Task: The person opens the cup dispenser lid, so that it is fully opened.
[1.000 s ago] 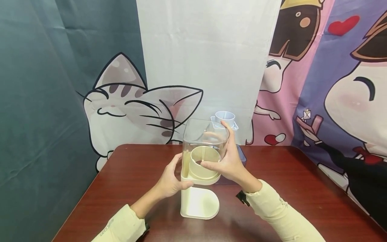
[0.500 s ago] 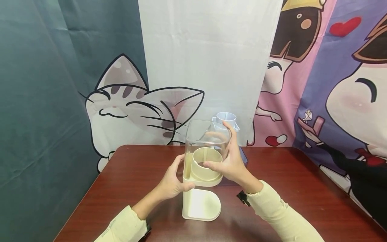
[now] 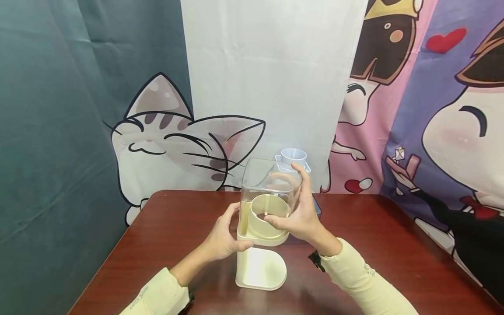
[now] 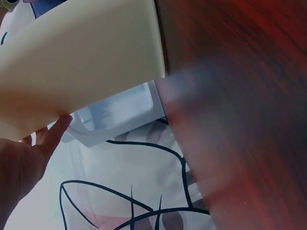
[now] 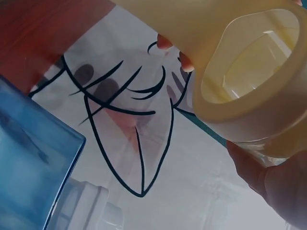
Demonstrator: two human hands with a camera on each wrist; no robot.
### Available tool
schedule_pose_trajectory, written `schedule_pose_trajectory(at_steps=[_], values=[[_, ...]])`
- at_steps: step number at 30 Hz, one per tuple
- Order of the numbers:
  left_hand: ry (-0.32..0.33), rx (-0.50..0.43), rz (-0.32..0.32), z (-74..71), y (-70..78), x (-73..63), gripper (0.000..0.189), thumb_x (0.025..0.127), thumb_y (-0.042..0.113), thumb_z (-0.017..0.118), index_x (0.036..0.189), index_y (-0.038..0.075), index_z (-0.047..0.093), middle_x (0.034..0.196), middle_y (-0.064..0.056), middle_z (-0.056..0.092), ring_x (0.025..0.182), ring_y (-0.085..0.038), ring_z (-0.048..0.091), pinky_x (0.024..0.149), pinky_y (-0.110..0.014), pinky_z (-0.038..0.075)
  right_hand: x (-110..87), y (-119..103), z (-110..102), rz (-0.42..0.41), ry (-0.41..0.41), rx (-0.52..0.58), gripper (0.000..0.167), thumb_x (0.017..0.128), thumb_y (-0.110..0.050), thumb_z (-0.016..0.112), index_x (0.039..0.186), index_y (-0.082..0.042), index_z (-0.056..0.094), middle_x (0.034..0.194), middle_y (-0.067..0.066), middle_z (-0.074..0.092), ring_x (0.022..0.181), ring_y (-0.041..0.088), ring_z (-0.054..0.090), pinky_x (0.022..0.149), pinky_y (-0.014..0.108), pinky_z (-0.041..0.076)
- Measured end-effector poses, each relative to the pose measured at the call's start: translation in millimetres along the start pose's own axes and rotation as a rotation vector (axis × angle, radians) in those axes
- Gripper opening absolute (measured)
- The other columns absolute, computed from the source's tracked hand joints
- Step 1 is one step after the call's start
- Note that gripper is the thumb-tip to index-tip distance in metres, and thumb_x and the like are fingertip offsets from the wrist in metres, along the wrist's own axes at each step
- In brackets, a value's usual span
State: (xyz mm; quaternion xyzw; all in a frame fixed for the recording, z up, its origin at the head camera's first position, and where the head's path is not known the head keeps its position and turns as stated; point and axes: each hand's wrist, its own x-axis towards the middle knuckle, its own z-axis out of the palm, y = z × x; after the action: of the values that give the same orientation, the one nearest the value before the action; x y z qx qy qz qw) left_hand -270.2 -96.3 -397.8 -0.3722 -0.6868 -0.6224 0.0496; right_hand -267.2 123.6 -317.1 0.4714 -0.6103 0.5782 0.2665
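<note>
A cream stand (image 3: 261, 269) with a flat rounded base stands upright on the table in the head view. At its top sits a clear container (image 3: 256, 175) with a cream round collar (image 3: 269, 205) in front. My left hand (image 3: 222, 236) grips the stand's upper left side, thumb in front. In the left wrist view its fingertips touch a broad cream panel (image 4: 91, 57). My right hand (image 3: 301, 210) grips the container's right side, thumb by the collar's rim. The right wrist view shows the cream part's rounded opening (image 5: 249, 57) from below, with the right hand (image 5: 273, 187) beside it.
Behind the container, partly hidden, stands a similar unit with a pale blue-white round top (image 3: 294, 156) and a dark blue lower part (image 3: 316, 205). A blue translucent surface (image 5: 33, 158) fills the right wrist view's left side. The reddish-brown table (image 3: 177, 227) meets a cartoon-printed curtain (image 3: 169, 148).
Both hands keep their grips on the stand and the clear container. The head view has shifted slightly, and the hands and the container show only tiny movement.
</note>
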Motion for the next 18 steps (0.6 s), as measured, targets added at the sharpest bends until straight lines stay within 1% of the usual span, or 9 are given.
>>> schedule_pose_trajectory(at_steps=[3, 7, 11, 13, 15, 18], values=[[-0.011, -0.011, -0.006, 1.0, -0.8, 0.6, 0.085, 0.072, 0.008, 0.084, 0.142, 0.006, 0.036, 0.134, -0.019, 0.051, 0.106, -0.028, 0.065, 0.083, -0.036, 0.056, -0.5, 0.4, -2.7, 0.052, 0.001, -0.005, 0.112, 0.074, -0.038, 0.088, 0.148, -0.002, 0.012, 0.130, 0.034, 0.047, 0.112, 0.029, 0.062, 0.098, 0.040, 0.049], [-0.017, -0.021, -0.011, 1.5, -3.0, -0.2, 0.087, 0.073, 0.009, 0.084, 0.143, 0.005, 0.033, 0.133, -0.019, 0.050, 0.106, -0.028, 0.065, 0.084, -0.037, 0.056, 0.3, 1.7, -4.4, 0.124, 0.001, 0.011, 0.109, 0.074, -0.041, 0.087, 0.151, -0.013, 0.015, 0.131, 0.020, 0.053, 0.110, 0.027, 0.064, 0.095, 0.044, 0.051], [-0.007, -0.022, -0.012, 1.4, -3.7, -1.4, 0.086, 0.073, 0.007, 0.084, 0.142, 0.006, 0.034, 0.130, -0.018, 0.051, 0.104, -0.028, 0.066, 0.083, -0.036, 0.056, 2.1, 2.5, -4.3, 0.159, 0.001, 0.022, 0.108, 0.075, -0.043, 0.086, 0.152, -0.015, 0.015, 0.130, 0.014, 0.057, 0.105, 0.028, 0.066, 0.092, 0.051, 0.051], [-0.004, -0.021, -0.014, 1.1, -3.9, -1.9, 0.085, 0.072, 0.005, 0.083, 0.142, 0.007, 0.035, 0.129, -0.018, 0.052, 0.103, -0.028, 0.066, 0.083, -0.036, 0.057, 2.2, 2.6, -3.6, 0.171, 0.007, 0.029, 0.107, 0.075, -0.043, 0.086, 0.152, -0.016, 0.016, 0.130, 0.014, 0.057, 0.104, 0.028, 0.066, 0.090, 0.054, 0.051], [-0.002, -0.016, -0.016, 0.9, -3.7, -2.1, 0.084, 0.072, 0.003, 0.082, 0.141, 0.007, 0.036, 0.129, -0.018, 0.052, 0.103, -0.027, 0.065, 0.083, -0.036, 0.056, 1.8, 2.0, -2.3, 0.166, 0.016, 0.042, 0.107, 0.075, -0.041, 0.086, 0.151, -0.016, 0.017, 0.130, 0.018, 0.056, 0.104, 0.028, 0.066, 0.091, 0.053, 0.051], [-0.005, -0.020, -0.022, 1.0, -2.4, -2.3, 0.085, 0.071, 0.001, 0.082, 0.142, 0.006, 0.035, 0.129, -0.018, 0.052, 0.103, -0.026, 0.065, 0.083, -0.035, 0.056, 0.0, 2.1, -0.1, 0.092, 0.030, 0.051, 0.108, 0.075, -0.036, 0.087, 0.152, -0.009, 0.016, 0.131, 0.026, 0.053, 0.107, 0.030, 0.065, 0.094, 0.047, 0.051]])
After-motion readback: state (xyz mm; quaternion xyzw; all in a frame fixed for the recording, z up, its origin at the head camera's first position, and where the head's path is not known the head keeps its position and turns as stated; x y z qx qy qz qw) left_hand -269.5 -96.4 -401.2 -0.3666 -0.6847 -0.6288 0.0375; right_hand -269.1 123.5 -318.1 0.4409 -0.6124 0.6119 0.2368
